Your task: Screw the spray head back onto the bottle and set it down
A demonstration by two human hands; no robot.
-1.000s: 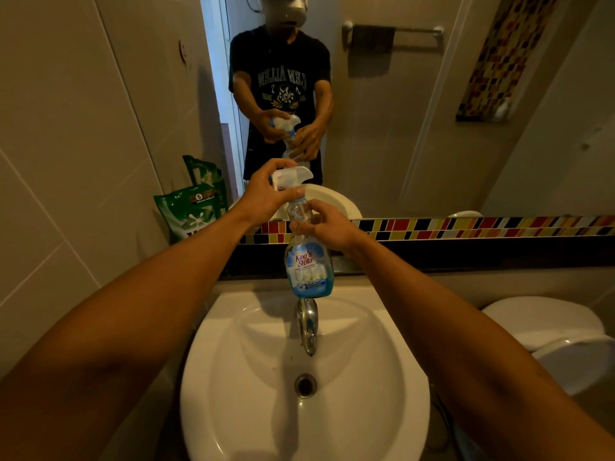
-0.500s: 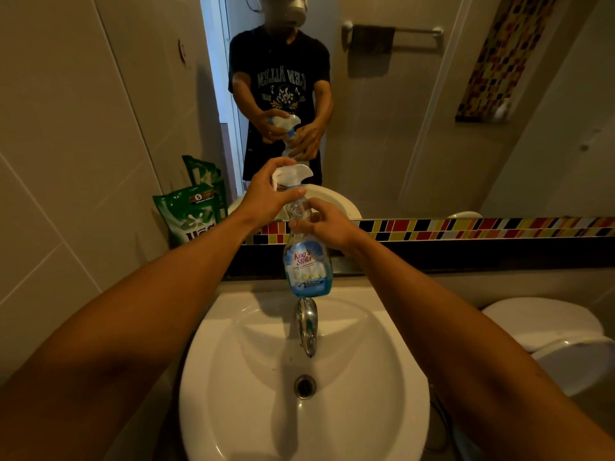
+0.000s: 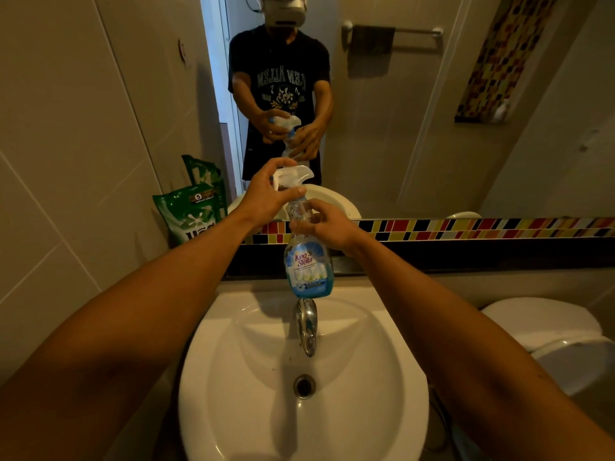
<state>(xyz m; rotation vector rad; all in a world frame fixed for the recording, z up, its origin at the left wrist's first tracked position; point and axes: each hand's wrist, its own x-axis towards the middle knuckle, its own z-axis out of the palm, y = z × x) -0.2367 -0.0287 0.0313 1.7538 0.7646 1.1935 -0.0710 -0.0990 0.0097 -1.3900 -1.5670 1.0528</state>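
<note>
Clear spray bottle (image 3: 307, 261) (blue label) held upright above the sink.

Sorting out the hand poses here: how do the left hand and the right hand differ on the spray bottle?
The left hand sits higher, curled round the white trigger head; the right hand sits lower, gripping the clear neck above the blue label. The left hand comes in from the left side of the spray bottle, the right hand from the right. Both hold it upright above the tap.
</note>
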